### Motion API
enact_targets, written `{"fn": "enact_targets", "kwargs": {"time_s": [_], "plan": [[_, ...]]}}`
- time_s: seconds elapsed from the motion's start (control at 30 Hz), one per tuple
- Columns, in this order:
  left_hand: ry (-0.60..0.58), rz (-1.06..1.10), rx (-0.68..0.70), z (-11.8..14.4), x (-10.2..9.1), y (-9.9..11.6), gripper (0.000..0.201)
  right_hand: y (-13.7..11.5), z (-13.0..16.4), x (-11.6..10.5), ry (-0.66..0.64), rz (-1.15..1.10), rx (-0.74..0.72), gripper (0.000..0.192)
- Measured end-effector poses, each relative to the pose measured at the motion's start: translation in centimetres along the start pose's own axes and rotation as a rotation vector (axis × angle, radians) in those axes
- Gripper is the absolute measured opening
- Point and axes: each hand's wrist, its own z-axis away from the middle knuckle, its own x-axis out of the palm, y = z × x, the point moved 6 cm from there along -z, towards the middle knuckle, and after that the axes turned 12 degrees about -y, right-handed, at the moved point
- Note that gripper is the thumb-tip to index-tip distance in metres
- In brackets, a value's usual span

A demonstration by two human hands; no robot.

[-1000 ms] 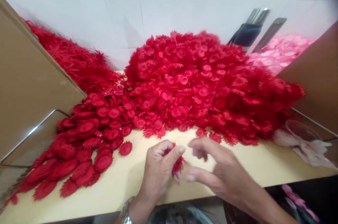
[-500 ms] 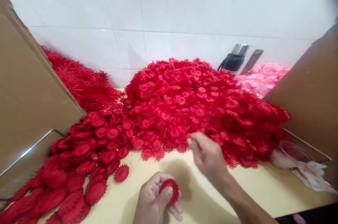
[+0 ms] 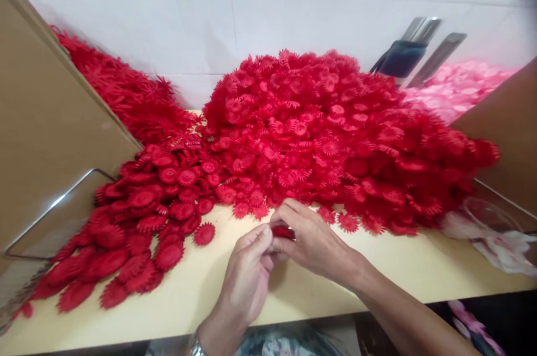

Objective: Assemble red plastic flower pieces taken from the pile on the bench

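Observation:
Close to the table's front, a red, fringed flower disc (image 3: 282,231) is held between both hands, partly hidden by fingers. My left hand (image 3: 250,261) pinches it from the left with the thumb on top. From the right, my right hand (image 3: 308,238) grips the same disc, its fingers bent over the upper edge. Just beyond the hands rises a large heap of red flower pieces (image 3: 302,137). A single red disc (image 3: 204,234) lies on the table left of the hands, beside a pile of thicker red discs (image 3: 142,233).
Cardboard panels stand at left (image 3: 50,93) and right (image 3: 507,132). Spiky red pieces (image 3: 121,87) are heaped at back left. A dark flask (image 3: 403,56) and pink petals (image 3: 465,84) are at back right. A plastic bag (image 3: 499,247) lies at the right.
My right hand has come from the heap's edge down to my left hand, and both now grip the red disc. The view has tilted downward.

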Motion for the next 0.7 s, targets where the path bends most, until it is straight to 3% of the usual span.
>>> {"fn": "enact_targets", "kwargs": {"time_s": [0.1,0.27,0.47,0.57,0.7], "plan": [[-0.017,-0.048,-0.003,0.2,0.1,-0.3,0.016,-0.2,0.1,1.0,-0.004,-0.091,-0.054,0.006],[0.087,-0.076,0.049,0.6,-0.4,-0.4,0.009,0.6,0.1,1.1,-0.044,-0.193,-0.084,0.016],[0.249,-0.166,0.045,1.1,-1.7,-0.5,0.011,1.6,0.7,-1.2,0.269,-0.038,0.025,0.024],[0.228,-0.187,0.087,0.8,-2.0,-0.2,0.012,0.8,0.6,-1.5,0.188,-0.093,-0.043,0.011],[0.175,-0.259,0.143,0.7,-2.0,0.0,0.015,-0.7,0.5,0.2,0.06,0.042,-0.147,0.006]]}}
